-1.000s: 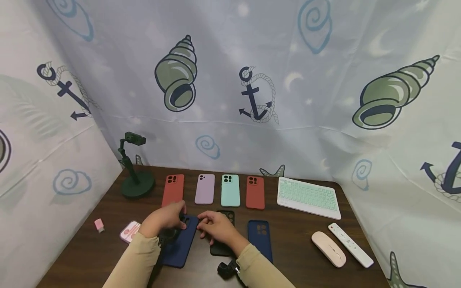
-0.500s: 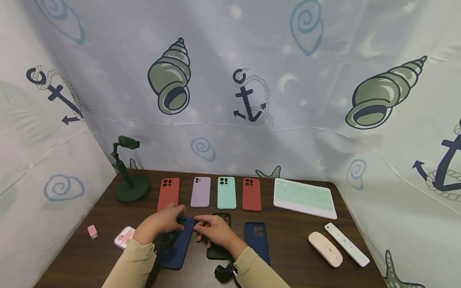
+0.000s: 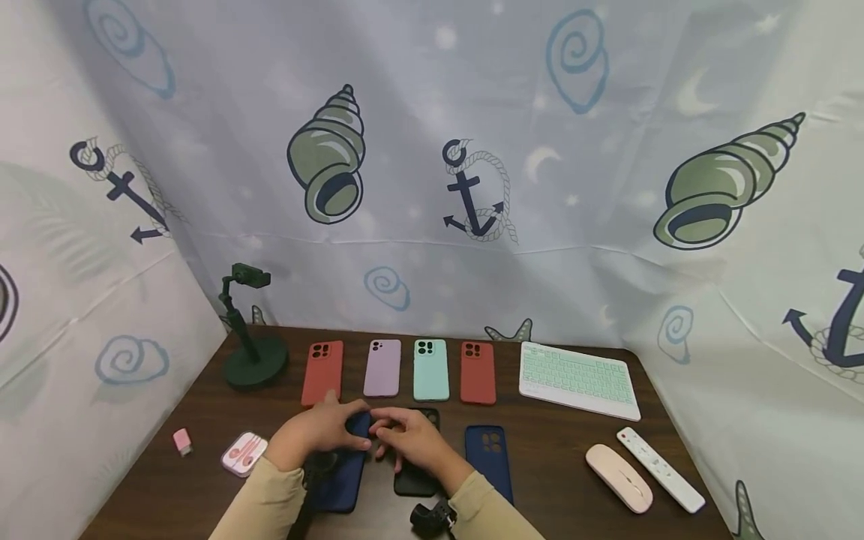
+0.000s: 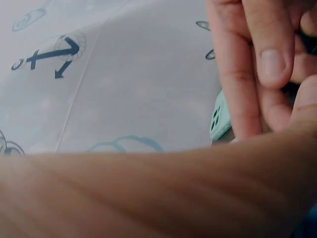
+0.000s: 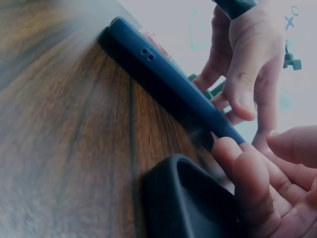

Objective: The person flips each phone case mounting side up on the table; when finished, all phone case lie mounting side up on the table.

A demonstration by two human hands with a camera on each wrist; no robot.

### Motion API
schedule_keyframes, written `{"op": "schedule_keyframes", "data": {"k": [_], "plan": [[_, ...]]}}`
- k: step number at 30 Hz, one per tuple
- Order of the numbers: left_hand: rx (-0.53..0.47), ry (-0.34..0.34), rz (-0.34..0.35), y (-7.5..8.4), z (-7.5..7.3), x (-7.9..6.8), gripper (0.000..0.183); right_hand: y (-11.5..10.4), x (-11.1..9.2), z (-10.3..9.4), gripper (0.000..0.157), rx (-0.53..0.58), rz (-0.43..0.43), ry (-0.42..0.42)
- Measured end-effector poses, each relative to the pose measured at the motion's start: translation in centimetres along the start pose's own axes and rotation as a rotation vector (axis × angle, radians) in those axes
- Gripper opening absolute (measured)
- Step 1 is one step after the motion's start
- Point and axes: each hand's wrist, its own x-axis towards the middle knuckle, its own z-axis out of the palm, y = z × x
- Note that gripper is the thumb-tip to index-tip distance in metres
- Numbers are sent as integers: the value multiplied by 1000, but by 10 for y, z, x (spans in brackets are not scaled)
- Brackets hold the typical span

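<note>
A dark blue phone case (image 3: 344,484) lies on the table at front left. My left hand (image 3: 324,435) is over its top end, thumb and forefinger spread apart and covering the camera cutout. Fingertips of my right hand (image 3: 417,442) meet the case's upper right corner. In the right wrist view, the blue case (image 5: 168,84) shows its side edge with two small holes; the left thumb (image 5: 245,99) is above it and the right fingers (image 5: 247,173) are bent at its end. Under the right hand lies a black phone case (image 3: 413,480), partly hidden.
Behind the hands stand a red case (image 3: 322,367), a lilac case (image 3: 382,367), a mint case (image 3: 430,369) and another red case (image 3: 478,373). A second blue case (image 3: 489,457), keyboard (image 3: 577,379), mouse (image 3: 619,478) and remote (image 3: 660,469) are right; earphone box (image 3: 244,454) and lamp (image 3: 253,352) left.
The left hand has shifted right across the top of the blue case, and its thumb now covers the camera cutout. The right hand has barely moved. The head view has tilted slightly.
</note>
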Motion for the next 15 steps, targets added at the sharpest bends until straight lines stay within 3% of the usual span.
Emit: {"op": "schedule_keyframes", "data": {"k": [6, 15], "plan": [[76, 67, -30, 8, 7, 0, 74, 0, 0, 1, 42, 10, -33, -3], [33, 76, -106, 16, 9, -1, 74, -2, -2, 0, 38, 28, 1, -11]]}}
